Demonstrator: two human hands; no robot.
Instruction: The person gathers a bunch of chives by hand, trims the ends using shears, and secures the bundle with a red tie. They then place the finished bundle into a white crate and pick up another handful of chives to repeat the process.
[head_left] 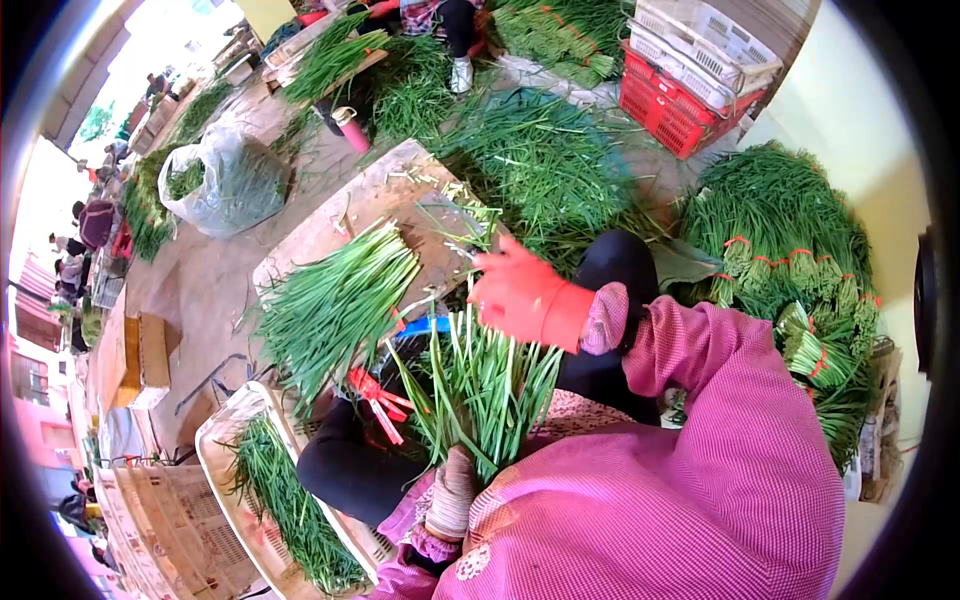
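My left hand (452, 495), in a pale striped glove, is closed around the lower part of a bunch of garlic chives (490, 385) in my lap. The pale stem ends point up and away from me. Just beyond those ends is my right hand (525, 295) in a red rubber glove, its fingers apart and pointing left; nothing shows in them. A large pile of chives (345, 290) lies on the wooden board (400, 180) ahead, among cut stem bits. Red ties (380, 402) hang beside my knee.
Left of me stands a white crate (215, 440) holding chives. Banded bundles (790, 240) are stacked at right, near red and white crates (670, 100). Loose chives (550, 165) cover the floor ahead. A plastic bag (230, 185), a pink bottle (350, 130) and another seated person are farther off.
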